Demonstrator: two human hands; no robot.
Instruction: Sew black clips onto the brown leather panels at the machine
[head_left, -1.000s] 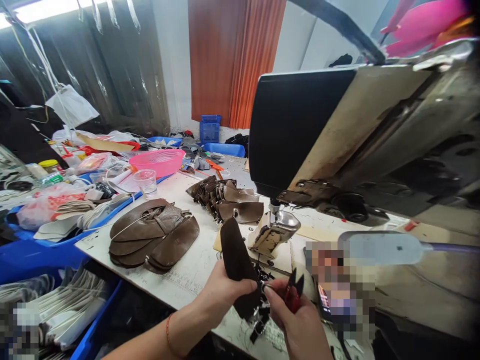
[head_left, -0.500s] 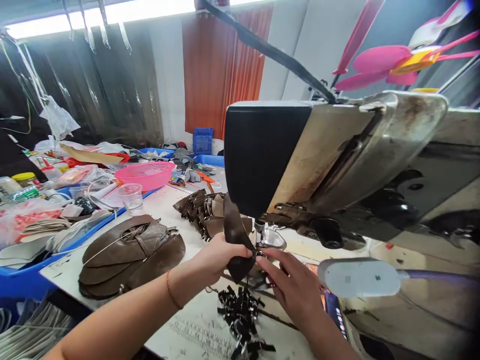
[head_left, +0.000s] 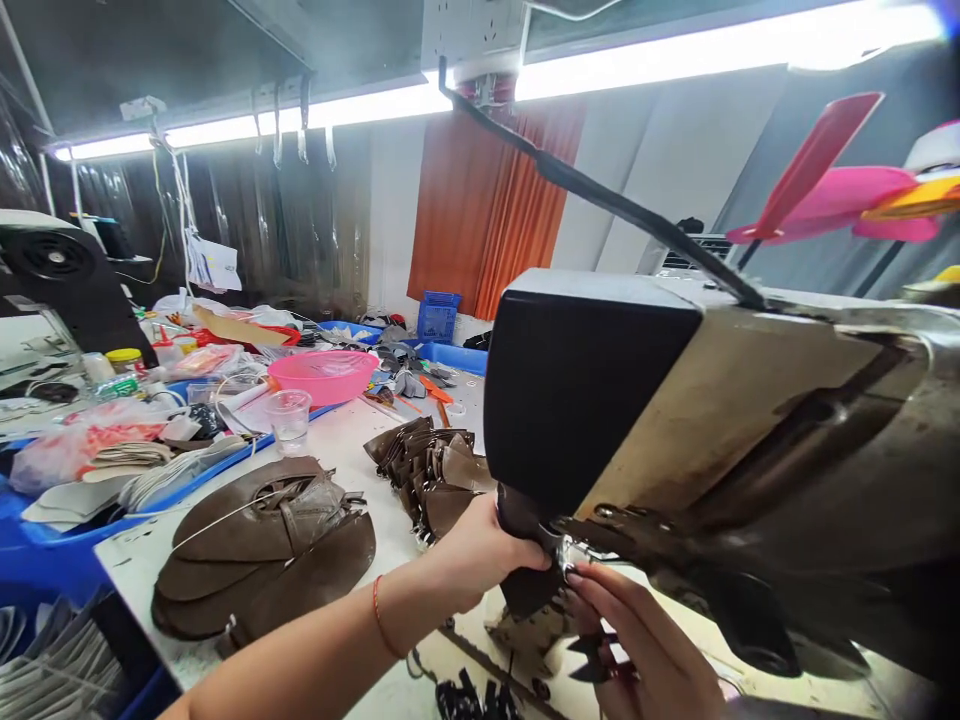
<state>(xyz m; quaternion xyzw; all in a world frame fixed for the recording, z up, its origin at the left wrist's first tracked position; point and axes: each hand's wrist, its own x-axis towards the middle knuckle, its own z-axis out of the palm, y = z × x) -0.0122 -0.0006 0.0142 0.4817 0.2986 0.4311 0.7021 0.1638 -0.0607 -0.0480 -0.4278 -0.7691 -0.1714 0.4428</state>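
Observation:
My left hand [head_left: 487,550] is closed on a dark brown leather piece [head_left: 529,592], thumb on its face, below the head of a sewing machine [head_left: 600,390]. My right hand [head_left: 652,630] has its fingertips at the piece's edge, beside the bright metal presser foot area [head_left: 571,552]. Tucked in the right hand's curled fingers are dark pointed blades that look like thread snips [head_left: 591,662]. A small metal fitting seems to sit at the fingertips; its shape is partly hidden. Black straps with metal bits [head_left: 476,697] lie below the hands.
Stacked brown leather pieces [head_left: 225,560] lie at left on the white table [head_left: 345,440], with a bundle of similar pieces [head_left: 442,480] behind my left hand. A clear plastic cup [head_left: 289,425], a pink basin [head_left: 322,375] and blue trays [head_left: 67,565] stand farther left. A pink fan [head_left: 832,200] is at upper right.
The view has tilted up and shifted, so machine and hands appear lower. The leather piece has come down closer under the machine head, and the dark blades in my right hand show more clearly.

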